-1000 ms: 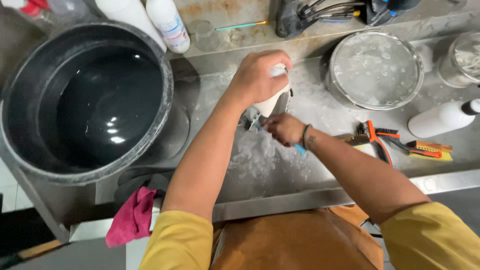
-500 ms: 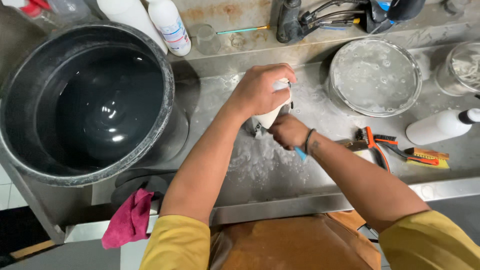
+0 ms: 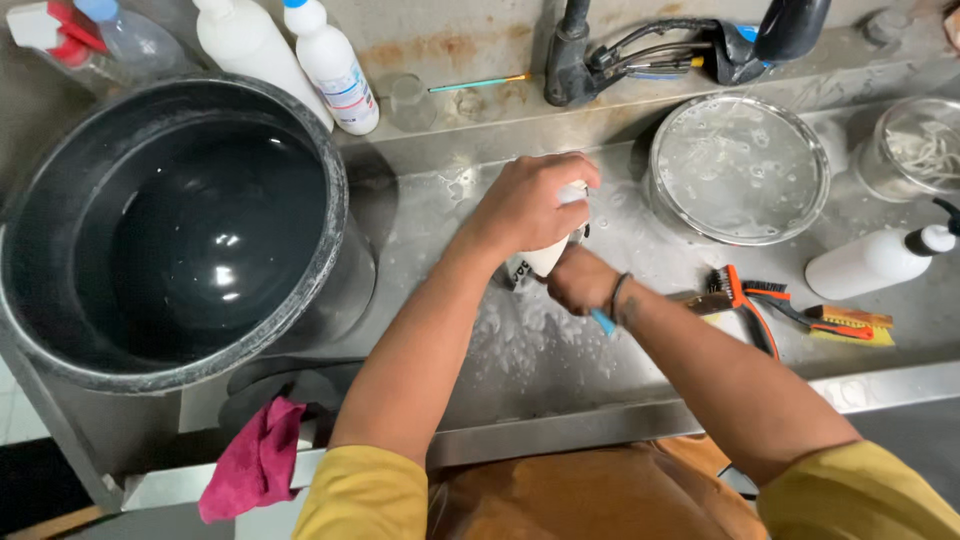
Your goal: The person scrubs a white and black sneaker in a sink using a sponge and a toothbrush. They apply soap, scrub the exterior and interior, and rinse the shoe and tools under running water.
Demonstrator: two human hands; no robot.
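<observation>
Black tub [image 3: 170, 215] blocks the left, glass bowl [image 3: 738, 168] and brushes [image 3: 760, 295] crowd the right; wet table [image 3: 540, 370] near the front edge lies open.

Bright overhead light; wet steel glare

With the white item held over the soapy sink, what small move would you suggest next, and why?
Probably another short scrubbing stroke: the left hand grips the white object, the right hand presses a blue-handled brush against its lower end, and foam lies underneath.
</observation>
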